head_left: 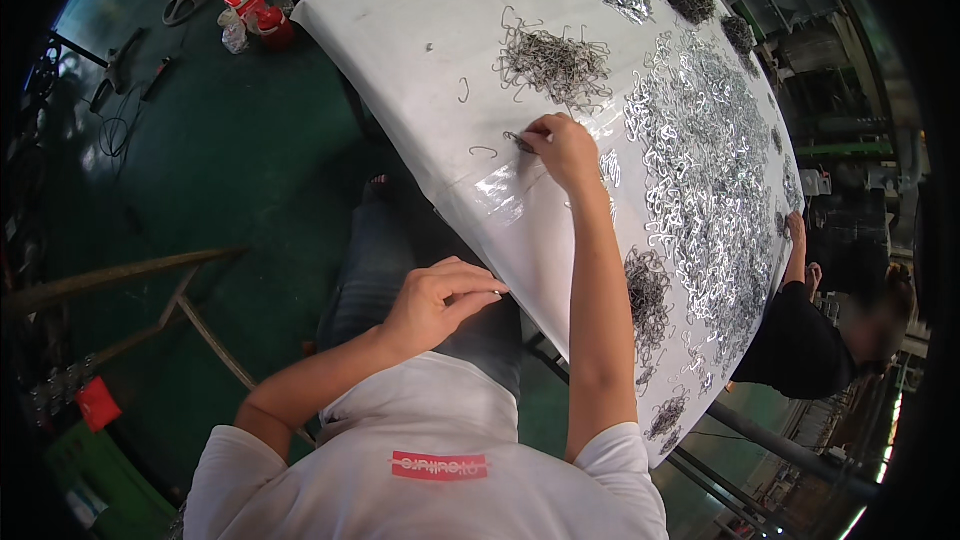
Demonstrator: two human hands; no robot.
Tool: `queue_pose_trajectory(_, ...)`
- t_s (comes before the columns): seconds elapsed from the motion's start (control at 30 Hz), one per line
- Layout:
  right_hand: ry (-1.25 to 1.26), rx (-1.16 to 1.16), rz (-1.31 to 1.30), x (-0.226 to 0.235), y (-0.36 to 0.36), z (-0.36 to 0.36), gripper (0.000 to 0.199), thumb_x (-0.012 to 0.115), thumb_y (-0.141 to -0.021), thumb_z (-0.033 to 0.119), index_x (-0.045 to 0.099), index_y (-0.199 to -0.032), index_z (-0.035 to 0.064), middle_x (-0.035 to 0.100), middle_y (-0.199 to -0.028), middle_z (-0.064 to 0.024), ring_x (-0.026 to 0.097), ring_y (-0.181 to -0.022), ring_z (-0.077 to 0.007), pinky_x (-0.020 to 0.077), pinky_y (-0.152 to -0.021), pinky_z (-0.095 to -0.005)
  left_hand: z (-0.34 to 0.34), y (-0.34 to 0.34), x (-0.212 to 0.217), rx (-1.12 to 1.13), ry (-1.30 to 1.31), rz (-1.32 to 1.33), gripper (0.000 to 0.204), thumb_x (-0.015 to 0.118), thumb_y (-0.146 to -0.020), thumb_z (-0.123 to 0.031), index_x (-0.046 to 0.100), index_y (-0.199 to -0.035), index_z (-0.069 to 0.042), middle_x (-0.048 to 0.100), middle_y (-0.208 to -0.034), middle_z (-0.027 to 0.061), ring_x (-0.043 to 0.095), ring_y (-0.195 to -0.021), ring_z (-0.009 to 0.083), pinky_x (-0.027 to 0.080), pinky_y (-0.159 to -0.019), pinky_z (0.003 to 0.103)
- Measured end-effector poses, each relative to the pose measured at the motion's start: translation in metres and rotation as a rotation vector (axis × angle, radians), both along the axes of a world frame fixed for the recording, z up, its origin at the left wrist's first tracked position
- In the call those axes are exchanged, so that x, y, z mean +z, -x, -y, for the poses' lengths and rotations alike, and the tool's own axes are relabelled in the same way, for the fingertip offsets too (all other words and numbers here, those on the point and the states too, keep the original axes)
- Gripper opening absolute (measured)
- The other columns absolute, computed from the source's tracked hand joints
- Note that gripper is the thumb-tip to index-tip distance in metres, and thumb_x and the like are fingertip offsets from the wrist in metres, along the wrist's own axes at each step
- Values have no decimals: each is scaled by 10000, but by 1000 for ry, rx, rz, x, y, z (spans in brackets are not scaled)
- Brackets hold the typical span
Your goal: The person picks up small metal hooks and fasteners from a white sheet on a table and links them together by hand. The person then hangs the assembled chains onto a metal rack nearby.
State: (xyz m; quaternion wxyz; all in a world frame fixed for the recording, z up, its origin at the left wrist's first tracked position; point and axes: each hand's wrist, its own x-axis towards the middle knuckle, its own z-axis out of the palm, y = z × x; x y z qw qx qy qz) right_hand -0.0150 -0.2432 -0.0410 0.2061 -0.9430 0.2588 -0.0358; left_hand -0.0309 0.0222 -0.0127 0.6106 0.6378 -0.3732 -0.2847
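Observation:
Over the edge of the white-covered table (pixel 400 50), my right hand (pixel 567 152) is closed in a pinch on a few dark metal hooks (pixel 519 143) at the table surface. My left hand (pixel 437 302) hangs above my lap beside the table edge. Its thumb and fingers are pressed together, with a tiny shiny bit at the tips that is too small to name. Beyond the right hand lies a tangled pile of wire hooks (pixel 555 65). Two loose hooks rest nearby, a curved one (pixel 483 151) and one farther off (pixel 463 90).
Shiny S-shaped hooks (pixel 710 190) spread widely across the table's right side, with a darker heap (pixel 648 295) nearer me. Another person (pixel 800 340) in dark clothing works at the right edge. Red containers (pixel 262 18) stand on the green floor, and a wooden frame (pixel 130 275) is at left.

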Motion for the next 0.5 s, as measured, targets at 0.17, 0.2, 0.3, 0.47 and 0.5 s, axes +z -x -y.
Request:
queue_pose_trajectory(0.17, 79, 60, -10, 1, -8, -9, 153, 661, -788, 179, 637, -873, 54, 624, -887, -94, 620, -789, -287, 486, -714, -388, 1, 3, -2, 1, 43, 51, 177, 682, -753, 15, 705, -917, -46, 678, -875, 66, 597, -738, 178, 476, -602, 274)
queue_pose_trajectory(0.2, 5, 28, 46, 5, -4, -8, 146, 658, -792, 166, 631, -870, 46, 630, -878, -96, 621, -773, -282, 487, -700, -381, 1, 4, -2, 3, 44, 56, 178, 682, -751, 17, 705, -916, -44, 678, -875, 65, 597, -738, 178, 476, -602, 275)
queue_pose_trajectory(0.3, -243, -56, 164, 14, 12, -6, 120, 647, -806, 123, 619, -868, 24, 648, -847, -94, 625, -724, -226, 482, -641, -334, 1, 6, -3, 15, 45, 57, 192, 679, -747, 38, 705, -919, -44, 672, -865, 74, 590, -725, 167, 472, -616, 266)
queue_pose_trajectory(0.47, -826, -301, 328, 23, 47, -11, 167, 645, -827, 102, 617, -916, -37, 650, -826, -72, 625, -702, -110, 457, -573, -215, 2, 11, -6, 38, 35, 40, 184, 672, -761, 36, 703, -921, -50, 667, -838, 71, 590, -698, 144, 471, -600, 254)
queue_pose_trajectory(0.5, -873, -314, 358, 23, 55, -15, 178, 643, -831, 111, 617, -926, -37, 650, -831, -74, 630, -704, -117, 459, -570, -215, 2, 12, -6, 38, 28, 44, 184, 670, -764, 36, 703, -922, -51, 666, -833, 70, 592, -695, 140, 471, -598, 251)
